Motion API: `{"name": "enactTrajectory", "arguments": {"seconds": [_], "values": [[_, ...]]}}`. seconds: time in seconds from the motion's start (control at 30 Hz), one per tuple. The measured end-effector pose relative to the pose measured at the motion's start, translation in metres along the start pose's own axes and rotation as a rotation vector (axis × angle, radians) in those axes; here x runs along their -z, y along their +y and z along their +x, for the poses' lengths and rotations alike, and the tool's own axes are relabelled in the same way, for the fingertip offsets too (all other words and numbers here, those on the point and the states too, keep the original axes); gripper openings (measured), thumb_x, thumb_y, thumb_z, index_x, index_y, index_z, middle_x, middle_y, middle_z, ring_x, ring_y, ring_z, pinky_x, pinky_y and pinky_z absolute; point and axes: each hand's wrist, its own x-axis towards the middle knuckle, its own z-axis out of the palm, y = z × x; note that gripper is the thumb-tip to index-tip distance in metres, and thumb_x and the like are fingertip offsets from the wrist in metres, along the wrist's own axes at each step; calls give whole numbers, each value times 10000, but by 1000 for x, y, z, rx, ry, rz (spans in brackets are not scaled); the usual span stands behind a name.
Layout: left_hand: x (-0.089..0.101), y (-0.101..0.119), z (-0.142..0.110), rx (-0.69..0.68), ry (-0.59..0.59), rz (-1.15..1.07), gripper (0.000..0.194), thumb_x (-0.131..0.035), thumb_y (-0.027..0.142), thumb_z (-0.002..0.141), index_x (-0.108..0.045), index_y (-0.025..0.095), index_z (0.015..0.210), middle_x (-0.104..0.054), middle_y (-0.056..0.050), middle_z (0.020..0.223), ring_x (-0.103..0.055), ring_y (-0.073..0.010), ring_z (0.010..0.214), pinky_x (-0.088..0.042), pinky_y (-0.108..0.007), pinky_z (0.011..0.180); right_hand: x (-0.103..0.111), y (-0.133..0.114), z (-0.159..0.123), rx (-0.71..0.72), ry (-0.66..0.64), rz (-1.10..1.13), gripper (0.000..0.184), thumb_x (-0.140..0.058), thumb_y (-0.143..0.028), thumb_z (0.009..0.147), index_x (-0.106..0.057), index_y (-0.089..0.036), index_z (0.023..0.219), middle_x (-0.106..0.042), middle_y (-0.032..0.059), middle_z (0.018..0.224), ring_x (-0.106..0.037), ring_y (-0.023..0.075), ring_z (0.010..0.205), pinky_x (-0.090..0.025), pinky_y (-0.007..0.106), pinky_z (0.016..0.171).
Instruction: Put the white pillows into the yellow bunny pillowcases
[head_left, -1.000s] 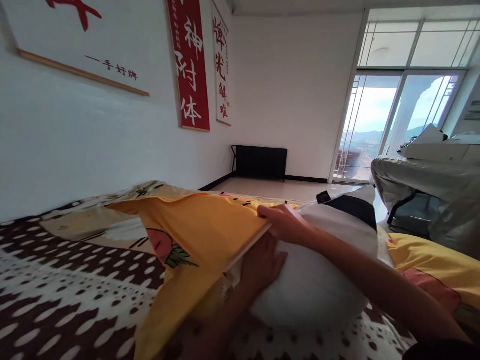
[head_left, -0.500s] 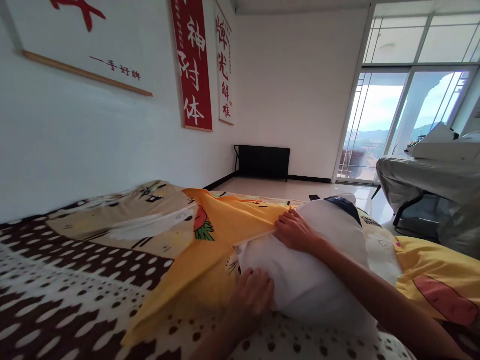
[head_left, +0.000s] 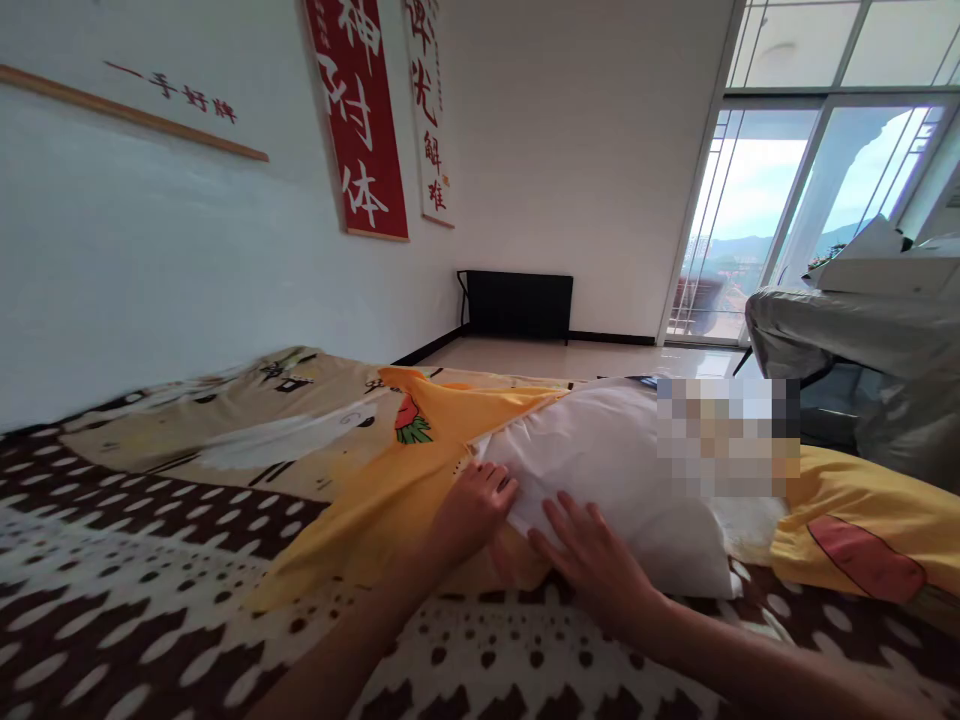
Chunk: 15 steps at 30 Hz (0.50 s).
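White walls rise around a broad brown, white and cream bed cover, printed with ovals, dots and cartoon figures. Beyond it, at the right, glass sliding doors look out on pale sky and hills. In front of them stands a piece of furniture under clear plastic, with a white box on top.

The white pillow lies on the bed cover in front of the person, its left end at the mouth of the yellow pillowcase. The case spreads leftward, loose and creased, with one corner standing up at the far side. A blurred patch hides the area at the pillow's far right. Farther right rests a plump yellow cushion with a reddish print.

A black panel stands on the floor by the far wall, and a red scroll with white characters hangs on the left one.

The left hand is bent at the knuckles, its fingers curled at the edge of the case's mouth; whether they pinch the cloth cannot be told. The right hand is open, fingers spread against the near side of the pillow. Smallest is the orange carrot print near the case's raised corner.
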Motion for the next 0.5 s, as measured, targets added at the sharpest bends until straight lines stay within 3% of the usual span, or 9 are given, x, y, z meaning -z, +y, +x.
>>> {"name": "enactTrajectory", "arguments": {"seconds": [0.1,0.2,0.37,0.5], "values": [[-5,10,2,-146,41,-56,93,-495,139,843,-577,147,889,-590,-75,848,-533,-219,818,-409,-372,801,-17,14,6,-46,-8,-18,468,-452,-220,902,-408,-271,1365,-421,147,1410,-398,335,1274,-348,523,961],[-11,20,5,-232,-38,-138,96,-516,184,837,-584,154,898,-616,-60,899,-552,-212,845,-418,-357,808,-23,43,28,17,-67,73,457,-483,-240,894,-428,-267,1347,-506,138,1321,-458,287,1202,-375,470,941],[-17,21,21,-120,-88,-126,247,-449,163,877,-561,132,1095,-599,-101,1157,-500,-251,1149,-378,-422,929,-17,80,63,79,-171,203,298,-506,-271,895,-559,-203,1180,-647,90,1004,-581,206,937,-393,362,856],[-9,18,42,-34,-195,-131,270,-376,196,901,-595,124,1042,-613,-129,1118,-555,-275,1051,-395,-481,888,-9,93,79,41,-240,337,240,-512,-169,874,-621,-192,1088,-683,58,933,-613,167,879,-376,295,815]]}}
